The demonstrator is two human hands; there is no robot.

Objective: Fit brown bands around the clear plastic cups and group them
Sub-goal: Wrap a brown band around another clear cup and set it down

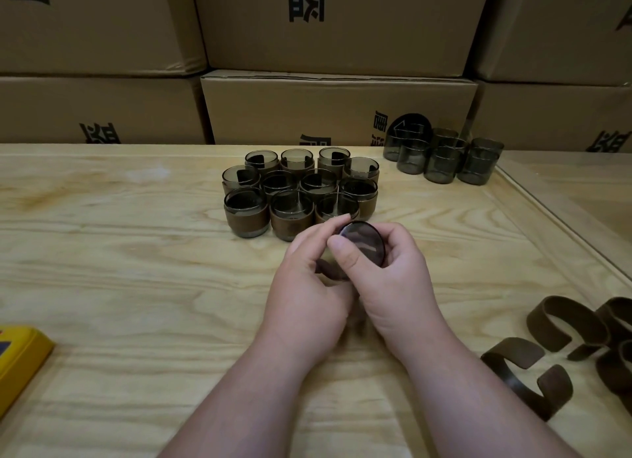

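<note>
Stacked cardboard cartons (338, 109) wall off the far edge of the pale wooden bench (136, 269). Against that edge, toward the far right corner, stands a cluster of bare smoky-clear cups (444, 160); left of it, near the middle of the far edge, sits the group of banded cups (297, 191), packed rim to rim in rows. Loose brown bands (547, 355) lie curled open by the right edge, and a yellow box (20, 358) pokes in at the left edge.

Just in front of the banded group, both hands meet on one cup (364, 244), tipped so its round end faces the camera and its axis points roughly toward the person. The right hand (396, 286) curls its fingers around the cup's right side. The left hand (311, 286) pinches at the cup's left rim with thumb and forefinger, with a brown band (330, 269) showing under its fingers. The band seems to be going on from the left, so the left hand probably leads the fitting.
</note>
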